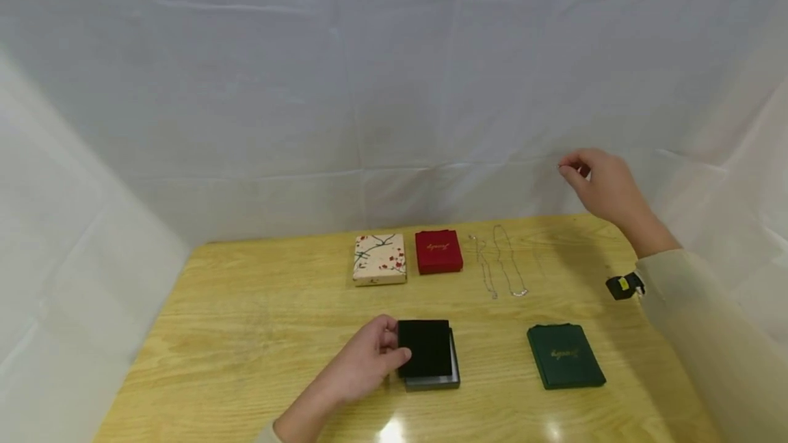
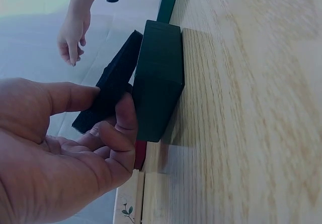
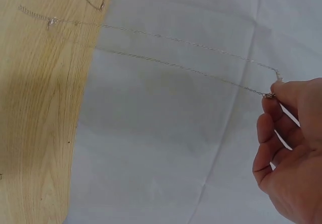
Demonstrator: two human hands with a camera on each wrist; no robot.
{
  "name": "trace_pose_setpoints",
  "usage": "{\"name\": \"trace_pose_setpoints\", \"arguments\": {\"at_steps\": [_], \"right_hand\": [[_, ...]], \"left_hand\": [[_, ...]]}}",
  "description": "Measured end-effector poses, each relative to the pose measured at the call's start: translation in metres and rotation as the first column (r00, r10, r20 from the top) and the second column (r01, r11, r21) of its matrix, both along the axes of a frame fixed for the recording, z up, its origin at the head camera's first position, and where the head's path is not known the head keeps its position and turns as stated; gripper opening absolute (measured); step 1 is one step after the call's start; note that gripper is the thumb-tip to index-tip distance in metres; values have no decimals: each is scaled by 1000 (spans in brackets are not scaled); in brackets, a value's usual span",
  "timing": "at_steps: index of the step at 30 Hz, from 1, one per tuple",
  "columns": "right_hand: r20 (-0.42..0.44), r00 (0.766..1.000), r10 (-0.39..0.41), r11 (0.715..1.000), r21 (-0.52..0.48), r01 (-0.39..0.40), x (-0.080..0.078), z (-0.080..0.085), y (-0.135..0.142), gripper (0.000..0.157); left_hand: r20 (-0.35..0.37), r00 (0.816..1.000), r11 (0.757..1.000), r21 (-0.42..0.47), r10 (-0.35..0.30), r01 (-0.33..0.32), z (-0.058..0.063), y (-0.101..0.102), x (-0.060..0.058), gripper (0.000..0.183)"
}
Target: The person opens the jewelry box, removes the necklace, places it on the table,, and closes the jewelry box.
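Observation:
My left hand (image 1: 360, 364) pinches a black foam pad (image 1: 425, 347) between thumb and fingers. The pad is tilted over an open jewelry box (image 2: 158, 78), dark green in the left wrist view, with its grey interior partly showing in the head view. Up at the far right, my right hand (image 1: 603, 186) pinches a thin silver necklace (image 3: 193, 45) by its end. The chain hangs in two strands, and its lower end overlaps the table in the right wrist view. A green box lid (image 1: 566, 355) with gold lettering lies right of the open box.
Two more necklaces (image 1: 518, 292) lie near the table's back edge. Left of them are a closed red box (image 1: 439, 251) and a cream floral box (image 1: 379, 260). A small black device (image 1: 623, 286) sits at my right wrist. White cloth (image 1: 277, 122) hangs behind the wooden table (image 1: 246, 320).

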State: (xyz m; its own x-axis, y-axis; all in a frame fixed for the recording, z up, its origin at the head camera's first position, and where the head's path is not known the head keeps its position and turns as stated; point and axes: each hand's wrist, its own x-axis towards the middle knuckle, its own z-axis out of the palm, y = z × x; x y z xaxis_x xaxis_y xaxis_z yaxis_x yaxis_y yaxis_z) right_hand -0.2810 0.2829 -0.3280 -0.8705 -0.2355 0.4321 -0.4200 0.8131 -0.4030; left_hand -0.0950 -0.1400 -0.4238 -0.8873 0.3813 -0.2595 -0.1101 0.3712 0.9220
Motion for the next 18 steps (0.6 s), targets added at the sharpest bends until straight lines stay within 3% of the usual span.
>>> {"name": "trace_pose_setpoints", "arguments": {"at_steps": [9,18], "right_hand": [[-92,995,-30,997,-77,23,-23,-1,-5,24],[36,999,2,1000,-27,-1,-14,-17,0,23]], "left_hand": [[-10,1000,1000,6,-10,10,0,-1,2,54],[-10,1000,1000,10,-14,14,2,0,2,52]]}}
